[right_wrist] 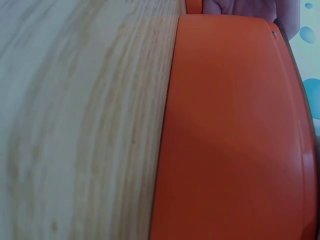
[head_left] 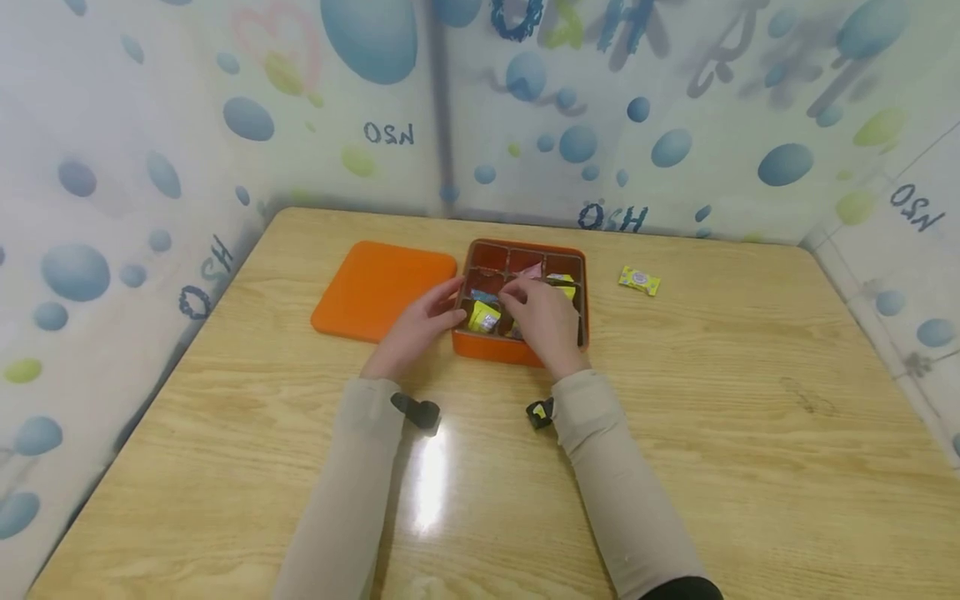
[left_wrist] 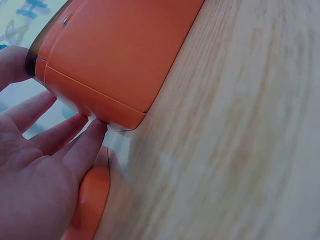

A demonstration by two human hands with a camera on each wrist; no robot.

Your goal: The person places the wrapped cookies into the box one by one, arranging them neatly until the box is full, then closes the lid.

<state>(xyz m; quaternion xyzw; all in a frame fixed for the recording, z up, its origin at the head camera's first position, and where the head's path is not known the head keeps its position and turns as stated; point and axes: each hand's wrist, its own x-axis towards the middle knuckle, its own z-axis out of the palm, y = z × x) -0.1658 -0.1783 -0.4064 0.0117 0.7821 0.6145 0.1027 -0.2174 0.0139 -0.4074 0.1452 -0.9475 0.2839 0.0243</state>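
Note:
An orange box (head_left: 495, 346) with a dark divided tray stands uncovered on the table. Yellow wrapped candy (head_left: 483, 317), a blue packet (head_left: 483, 296) and a pink packet (head_left: 531, 272) lie in its compartments. My left hand (head_left: 423, 321) steadies the box's left side; in the left wrist view its nearly straight fingers (left_wrist: 90, 145) touch the orange wall, with the thumb at the rim. Over the middle compartments, my right hand (head_left: 543, 321) reaches in with bent fingers and fingertips close together. I cannot tell whether they pinch a packet. The right wrist view shows mostly the box's front wall (right_wrist: 230, 125).
To the left of the box, an orange lid (head_left: 382, 287) lies flat on the wooden table (head_left: 712, 400). One yellow wrapped candy (head_left: 639, 281) lies to the box's right. Patterned walls (head_left: 480, 108) enclose the table's back and sides.

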